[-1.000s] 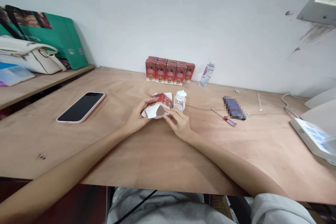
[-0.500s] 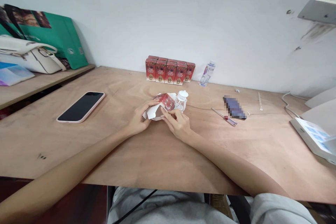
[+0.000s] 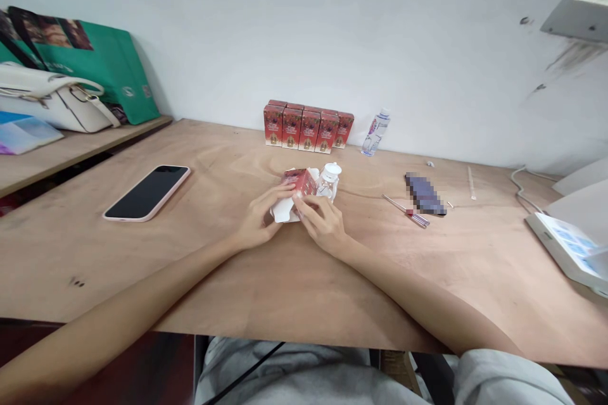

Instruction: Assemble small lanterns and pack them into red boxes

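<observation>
A red and white carton [image 3: 301, 181] with white flaps lies between my hands at the middle of the table. My left hand [image 3: 261, 218] is closed round the carton's left side, fingertips on its red face. At the near right of the carton, my right hand [image 3: 325, 223] pinches its edge with thumb and fingers. Just behind my right fingers stands a small clear bottle with a white cap [image 3: 329, 178], touching or very near the carton. The inside of the carton is hidden.
Several red boxes [image 3: 308, 130] stand by the wall, beside a leaning clear bottle [image 3: 375, 133]. A pink-edged phone [image 3: 147, 193] lies left. To the right are a screwdriver [image 3: 407, 212], a blurred dark object [image 3: 424, 194] and a white device [image 3: 567, 253].
The carton has turned and shifted slightly right between my hands, with its white flap now folded lower. My left hand has moved a little right.
</observation>
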Available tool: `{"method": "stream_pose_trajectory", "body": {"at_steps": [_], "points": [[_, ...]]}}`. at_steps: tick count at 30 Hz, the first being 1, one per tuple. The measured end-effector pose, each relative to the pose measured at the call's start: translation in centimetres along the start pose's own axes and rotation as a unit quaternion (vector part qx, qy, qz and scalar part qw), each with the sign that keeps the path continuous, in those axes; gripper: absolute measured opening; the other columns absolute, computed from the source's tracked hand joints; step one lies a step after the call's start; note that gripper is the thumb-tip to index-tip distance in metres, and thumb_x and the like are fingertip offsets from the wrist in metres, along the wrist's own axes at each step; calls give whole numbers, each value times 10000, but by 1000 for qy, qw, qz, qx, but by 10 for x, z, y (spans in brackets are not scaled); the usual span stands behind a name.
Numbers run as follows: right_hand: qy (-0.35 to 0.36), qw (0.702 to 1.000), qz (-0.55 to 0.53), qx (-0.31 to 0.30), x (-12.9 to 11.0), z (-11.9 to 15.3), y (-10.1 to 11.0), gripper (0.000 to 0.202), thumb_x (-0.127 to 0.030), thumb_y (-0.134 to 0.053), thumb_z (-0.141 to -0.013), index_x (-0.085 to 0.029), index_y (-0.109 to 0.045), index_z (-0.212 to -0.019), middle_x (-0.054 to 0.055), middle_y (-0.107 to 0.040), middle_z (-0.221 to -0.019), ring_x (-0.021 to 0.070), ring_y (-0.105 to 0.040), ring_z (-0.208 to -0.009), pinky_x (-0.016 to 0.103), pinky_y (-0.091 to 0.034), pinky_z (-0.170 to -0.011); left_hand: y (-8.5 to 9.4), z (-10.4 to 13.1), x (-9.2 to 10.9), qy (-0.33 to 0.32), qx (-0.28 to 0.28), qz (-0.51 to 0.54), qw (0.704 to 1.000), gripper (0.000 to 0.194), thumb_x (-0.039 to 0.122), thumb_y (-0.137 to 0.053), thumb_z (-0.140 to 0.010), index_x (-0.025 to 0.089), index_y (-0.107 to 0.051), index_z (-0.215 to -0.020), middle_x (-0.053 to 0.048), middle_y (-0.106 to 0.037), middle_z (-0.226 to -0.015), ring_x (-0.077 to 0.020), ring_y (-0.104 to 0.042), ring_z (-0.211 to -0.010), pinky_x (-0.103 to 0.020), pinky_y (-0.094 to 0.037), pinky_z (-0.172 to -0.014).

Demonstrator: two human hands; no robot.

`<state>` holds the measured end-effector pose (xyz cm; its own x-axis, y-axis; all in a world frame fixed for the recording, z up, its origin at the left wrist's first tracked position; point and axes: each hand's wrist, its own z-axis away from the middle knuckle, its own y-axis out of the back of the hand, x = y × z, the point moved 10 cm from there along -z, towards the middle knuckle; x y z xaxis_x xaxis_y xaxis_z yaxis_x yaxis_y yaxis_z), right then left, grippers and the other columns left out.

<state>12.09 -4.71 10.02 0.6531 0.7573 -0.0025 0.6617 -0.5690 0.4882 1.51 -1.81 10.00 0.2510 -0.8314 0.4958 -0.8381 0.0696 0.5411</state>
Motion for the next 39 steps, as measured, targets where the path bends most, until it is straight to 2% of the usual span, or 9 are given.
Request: {"method": "stream_pose_trajectory", "body": {"at_steps": [4, 9, 14, 18, 21, 24, 28, 32, 39], "points": [[-14, 999, -34, 7, 5, 2, -1, 317, -133, -437, -854, -190, -573, -1134, 82, -632, -911, 167, -599, -845, 299, -524, -730, -3, 2, -5, 8, -8, 18, 1000, 355, 242, -492, -847, 215, -535, -1198, -113, -546, -1275, -248, -475, -1228, -443, -384, -1025], [-5, 997, -60, -47, -1, -3, -7, 218, -263, -516, -856, -176, -598, -1039, 102, -613, -973, 180, -594, -899, 313, -520, -769, 2, 1, -16, 47, 12, 38, 998, 312, 292, -449, -878, 213, -567, -1156, -106, -560, -1258, -244, -478, -1224, -448, -363, -1039], [19, 993, -75, -88, -8, -3, -15, 176, -229, -454, -898, -173, -591, -994, 111, -575, -1069, 122, -597, -795, 255, -523, -717, 4, 1, -17, 35, 15, 14, 999, 302, 260, -427, -865, 209, -575, -1124, -105, -583, -1219, -248, -498, -1196, -455, -367, -1036], [-2, 993, -80, -84, -3, 0, -18, 173, -239, -460, -890, -174, -534, -1032, 132, -545, -1137, 155, -603, -934, 254, -536, -701, -2, 4, -5, 18, 0, -28, 999, 446, 144, -444, -781, 212, -494, -1219, -105, -558, -1238, -241, -503, -1186, -435, -403, -1004], [2, 994, -87, -63, -3, -1, -13, 310, -198, -480, -860, -158, -457, -1167, 149, -545, -1154, 193, -545, -1104, 279, -540, -766, -6, 5, 9, -1, -11, -33, 999, 596, 75, -469, -700, 208, -425, -1280, -113, -527, -1263, -245, -502, -1179, -424, -408, -1001], [-19, 992, -92, -79, 0, -2, -15, 357, -170, -477, -844, -173, -454, -1200, 148, -525, -1208, 196, -535, -1128, 295, -536, -802, -7, 5, 12, 0, -17, 2, 1000, 642, 45, -473, -664, 216, -421, -1281, -111, -519, -1263, -259, -493, -1187, -437, -409, -1004], [-60, 985, -114, -112, 8, -1, -19, 291, -195, -420, -880, -197, -512, -1156, 127, -529, -1218, 187, -545, -1115, 333, -514, -861, -3, 4, -2, 44, -3, 118, 992, 579, 54, -470, -716, 227, -436, -1268, -105, -510, -1278, -254, -466, -1228, -465, -375, -1051], [-60, 980, -161, -101, 11, 0, -17, 313, -244, -388, -907, -182, -501, -1193, 134, -535, -1218, 188, -512, -1169, 363, -483, -922, 5, 5, -17, 78, 42, 182, 979, 464, 136, -500, -811, 229, -432, -1260, -105, -461, -1328, -237, -430, -1268, -469, -329, -1096], [-122, 972, -194, -57, 28, 1, -13, 323, -270, -308, -955, -193, -597, -1078, 93, -633, -1111, 149, -572, -1097, 330, -481, -922, 3, 2, -12, 56, 37, 89, 994, 459, 241, -585, -817, 214, -442, -1253, -123, -490, -1277, -238, -461, -1233, -433, -381, -1063]]}}
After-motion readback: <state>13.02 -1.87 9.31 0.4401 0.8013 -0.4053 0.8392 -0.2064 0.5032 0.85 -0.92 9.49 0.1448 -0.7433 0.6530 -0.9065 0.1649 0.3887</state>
